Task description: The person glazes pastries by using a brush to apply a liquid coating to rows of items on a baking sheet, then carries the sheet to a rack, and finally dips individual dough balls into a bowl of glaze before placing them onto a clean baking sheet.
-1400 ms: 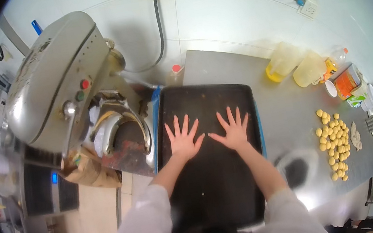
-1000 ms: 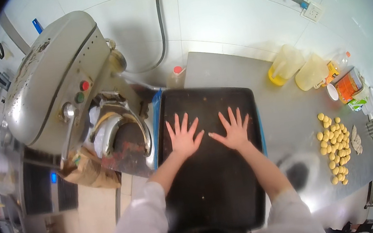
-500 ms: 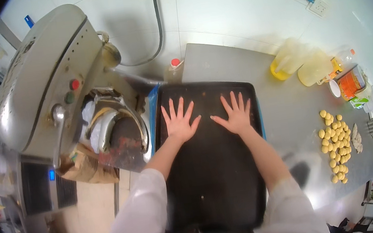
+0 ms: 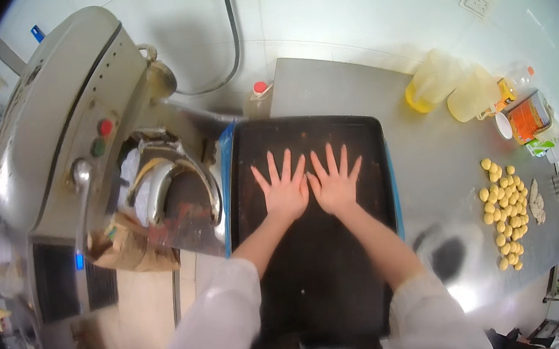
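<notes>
2 bare hands, the left hand (image 4: 287, 195) and the right hand (image 4: 334, 189), are palm down over a large black rectangular tray with rounded corners (image 4: 307, 264). Their fingers are straight and fanned wide, gripping nothing; the 2 thumbs are close together, and whether they touch, I cannot tell. Nor can I tell how firmly the palms meet the tray, which lies beneath both hands and reaches back between the forearms. Blue edging (image 4: 230, 189) shows along its sides. Left of the hands is a big grey metal mixer (image 4: 61, 113), with a crumpled brown paper bag (image 4: 132, 251) below. Well to their right, many small round yellow balls (image 4: 506, 213) sit clustered on the grey metal counter (image 4: 432, 180). Beyond the hands, to the right, stand 2 translucent plastic jugs (image 4: 470, 99).
</notes>
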